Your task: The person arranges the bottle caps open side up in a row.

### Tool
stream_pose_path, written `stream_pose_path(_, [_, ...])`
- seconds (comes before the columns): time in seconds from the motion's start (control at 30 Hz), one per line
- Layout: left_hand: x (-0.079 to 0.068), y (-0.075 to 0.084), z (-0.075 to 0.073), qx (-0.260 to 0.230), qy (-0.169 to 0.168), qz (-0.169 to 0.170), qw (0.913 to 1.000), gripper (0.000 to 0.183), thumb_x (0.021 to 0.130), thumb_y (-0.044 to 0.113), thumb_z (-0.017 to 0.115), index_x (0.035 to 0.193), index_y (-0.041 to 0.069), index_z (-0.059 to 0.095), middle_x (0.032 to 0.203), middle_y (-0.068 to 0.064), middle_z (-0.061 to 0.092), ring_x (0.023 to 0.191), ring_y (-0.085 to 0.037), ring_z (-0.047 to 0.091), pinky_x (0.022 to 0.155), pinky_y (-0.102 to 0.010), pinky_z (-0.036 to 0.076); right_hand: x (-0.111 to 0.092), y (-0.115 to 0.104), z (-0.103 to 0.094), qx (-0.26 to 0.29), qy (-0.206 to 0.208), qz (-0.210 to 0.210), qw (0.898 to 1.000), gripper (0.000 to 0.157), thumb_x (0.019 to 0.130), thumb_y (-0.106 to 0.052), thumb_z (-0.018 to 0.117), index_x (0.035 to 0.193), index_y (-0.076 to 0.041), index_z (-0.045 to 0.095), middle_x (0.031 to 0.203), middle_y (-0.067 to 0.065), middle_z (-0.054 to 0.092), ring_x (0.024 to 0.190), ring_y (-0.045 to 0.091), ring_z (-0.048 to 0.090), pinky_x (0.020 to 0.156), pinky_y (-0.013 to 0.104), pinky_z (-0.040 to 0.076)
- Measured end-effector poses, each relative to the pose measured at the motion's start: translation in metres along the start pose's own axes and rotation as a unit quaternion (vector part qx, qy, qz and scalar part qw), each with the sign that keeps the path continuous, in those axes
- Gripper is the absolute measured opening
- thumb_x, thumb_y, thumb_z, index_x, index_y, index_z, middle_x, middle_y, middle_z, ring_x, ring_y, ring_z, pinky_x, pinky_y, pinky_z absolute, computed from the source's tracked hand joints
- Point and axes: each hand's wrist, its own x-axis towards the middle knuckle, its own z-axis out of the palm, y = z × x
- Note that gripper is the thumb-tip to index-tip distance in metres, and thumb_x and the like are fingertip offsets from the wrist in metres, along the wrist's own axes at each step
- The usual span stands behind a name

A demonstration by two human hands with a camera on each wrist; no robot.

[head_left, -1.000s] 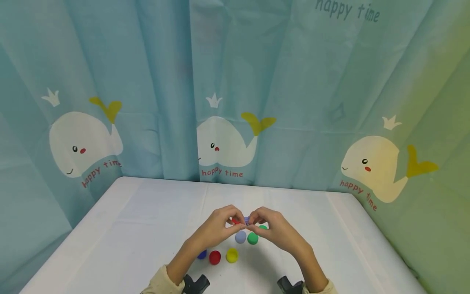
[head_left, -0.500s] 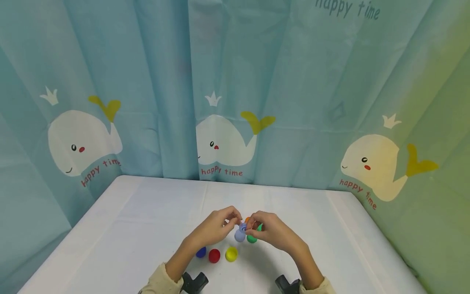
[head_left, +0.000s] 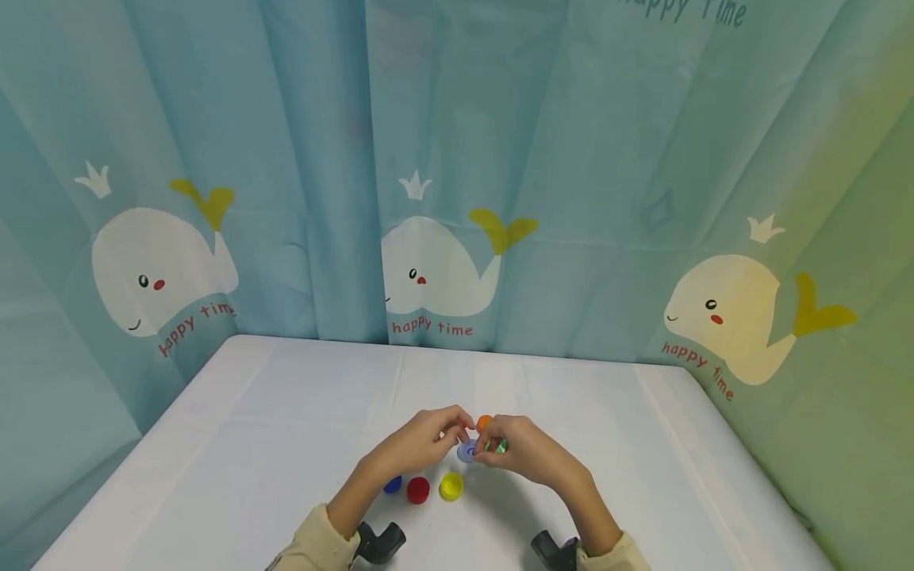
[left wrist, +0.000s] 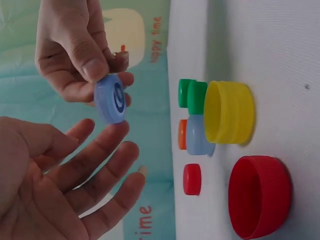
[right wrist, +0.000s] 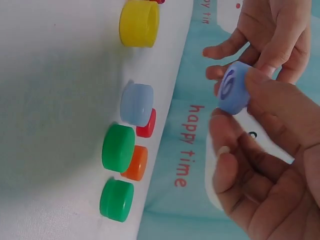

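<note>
A light-blue bottle cap (left wrist: pixel 110 100) with a dark printed swirl is held on edge above the table. My right hand (head_left: pixel 528 450) pinches it between thumb and fingers, the thumb on its side in the right wrist view. My left hand (head_left: pixel 417 440) is just left of it, fingers loosely spread and holding nothing. In the left wrist view one left fingertip is at the cap's lower rim; whether it touches, I cannot tell. On the table beneath lie another light-blue cap (right wrist: pixel 137 104), two green caps, one here (right wrist: pixel 118 148), an orange cap (right wrist: pixel 135 163) and a small red cap (left wrist: pixel 192 179).
Nearer the person stand a yellow cap (head_left: pixel 451 486), a larger red cap (head_left: pixel 418 490) and a dark-blue cap (head_left: pixel 392 484). The white table (head_left: pixel 300 412) ends at a blue-green curtain (head_left: pixel 457 159) with printed whales. Black wrist mounts (head_left: pixel 381 542) sit near the sleeves.
The fingertips of both hands met at the light-blue cap one second ago. Since then the left fingers have drawn apart from the right, and the cap has come slightly lower in the right hand.
</note>
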Motion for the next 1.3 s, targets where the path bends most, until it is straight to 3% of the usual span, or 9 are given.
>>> stream_pose_path(0.13, [0.001,-0.001,0.003,0.011,-0.03,0.014,0.9994,0.026,0.091,-0.002,0.042,0.111,0.006,0.058,0.094,-0.003,0.068,0.069,-0.01,0.054,0.058,-0.021,0.041,0.0,-0.001,0.001,0.007,-0.029,0.013,0.999,0.005,0.082,-0.008,0.072,0.083,-0.009,0.067,0.076,-0.013,0.06,0.07,0.003,0.056,0.064,0.022,0.049])
stream_pose_path(0.3, [0.001,-0.002,0.005,0.004,-0.056,0.011,0.9984,0.026,0.089,-0.004,0.043,0.11,0.005,0.057,0.094,-0.003,0.068,0.078,-0.014,0.062,0.059,-0.02,0.042,-0.001,0.001,0.005,0.014,-0.04,0.009,0.999,0.015,0.079,-0.005,0.074,0.083,-0.008,0.06,0.074,-0.011,0.057,0.069,0.003,0.054,0.064,0.021,0.049])
stream_pose_path(0.5, [-0.001,-0.001,0.007,-0.011,-0.061,-0.017,0.9979,0.023,0.088,-0.003,0.044,0.106,0.005,0.056,0.091,-0.001,0.069,0.061,-0.009,0.055,0.048,-0.019,0.036,-0.002,0.001,0.009,0.016,-0.035,0.009,0.999,0.031,0.076,-0.004,0.077,0.092,-0.003,0.051,0.078,-0.001,0.059,0.07,0.005,0.056,0.064,0.021,0.049])
stream_pose_path(0.6, [-0.001,-0.002,0.008,-0.014,-0.058,-0.023,0.998,0.019,0.088,-0.003,0.045,0.101,0.005,0.055,0.088,0.0,0.069,0.063,-0.006,0.056,0.049,-0.019,0.038,-0.002,-0.001,0.01,0.02,-0.042,0.018,0.999,0.034,0.076,-0.003,0.076,0.099,0.0,0.051,0.08,0.002,0.062,0.072,0.007,0.058,0.065,0.021,0.05])
stream_pose_path(0.9, [-0.001,-0.005,0.011,-0.009,-0.065,-0.041,0.997,0.019,0.087,0.0,0.045,0.1,0.006,0.057,0.089,0.001,0.068,0.051,-0.007,0.043,0.047,-0.018,0.036,0.002,0.0,0.016,-0.001,-0.053,0.025,0.998,0.019,0.076,-0.005,0.077,0.09,-0.001,0.066,0.078,-0.003,0.064,0.069,0.002,0.057,0.063,0.019,0.049])
stream_pose_path(1.13, [-0.002,-0.008,0.014,-0.002,-0.067,-0.049,0.9965,0.02,0.085,0.002,0.046,0.1,0.008,0.059,0.069,0.004,0.06,0.046,-0.006,0.036,0.045,-0.017,0.031,0.003,0.002,0.02,-0.011,-0.053,0.035,0.998,0.021,0.075,-0.007,0.078,0.09,-0.001,0.064,0.077,-0.003,0.063,0.069,0.003,0.056,0.064,0.02,0.049])
stream_pose_path(1.3, [0.0,-0.008,0.015,0.007,-0.063,-0.045,0.997,0.02,0.085,0.003,0.048,0.1,0.007,0.061,0.081,0.005,0.065,0.049,-0.006,0.039,0.046,-0.018,0.033,0.003,0.002,0.022,-0.019,-0.06,0.061,0.996,0.023,0.075,-0.01,0.079,0.091,-0.002,0.064,0.076,-0.005,0.06,0.068,0.002,0.053,0.063,0.02,0.048])
